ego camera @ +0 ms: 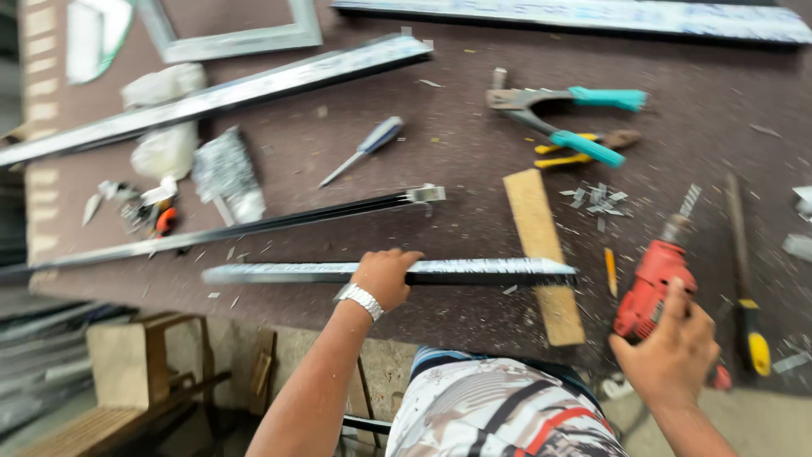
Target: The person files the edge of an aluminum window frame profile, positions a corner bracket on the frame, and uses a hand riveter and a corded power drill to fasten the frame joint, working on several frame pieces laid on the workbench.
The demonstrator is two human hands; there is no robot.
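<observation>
Two white plastic bags (166, 118) and a clear bag of silvery bits (225, 173), left on the workbench (457, 144).

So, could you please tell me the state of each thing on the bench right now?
Short aluminium profile bar: flat across wooden block, held by left hand.
Red power drill: lying down, gripped by right hand.
Teal-handled rivet pliers: handles spread, untouched.
</observation>
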